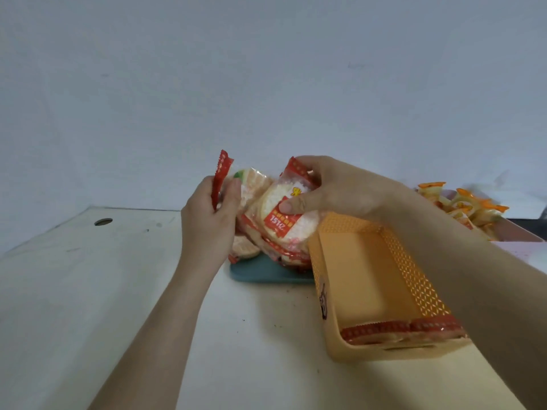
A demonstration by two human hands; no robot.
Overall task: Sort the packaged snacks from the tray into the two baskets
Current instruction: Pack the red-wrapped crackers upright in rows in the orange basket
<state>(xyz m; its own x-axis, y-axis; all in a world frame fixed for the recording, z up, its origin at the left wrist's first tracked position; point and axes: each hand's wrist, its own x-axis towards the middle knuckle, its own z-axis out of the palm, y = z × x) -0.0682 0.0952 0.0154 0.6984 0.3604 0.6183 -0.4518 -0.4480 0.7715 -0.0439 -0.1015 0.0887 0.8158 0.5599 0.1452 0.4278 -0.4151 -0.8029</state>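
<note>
Your white table (pixel 88 291) carries the orange basket (pixel 414 279), red packets (pixel 399 329) at its near end; the pink basket (pixel 515 232) behind holds orange snacks (pixel 470 208); over the teal tray (pixel 266 272), your right hand (pixel 334 187) grips a cracker packet (pixel 284 214); your left hand (pixel 210 220) pinches a red-edged packet (pixel 220 176).

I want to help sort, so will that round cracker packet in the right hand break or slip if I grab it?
Probably light: the right hand holds the cracker packet with just thumb and fingers. Likely fragile, since puffed round crackers show through the clear wrapper, so squeezing hard could crack them. The shiny wrapper may be slippery.
</note>
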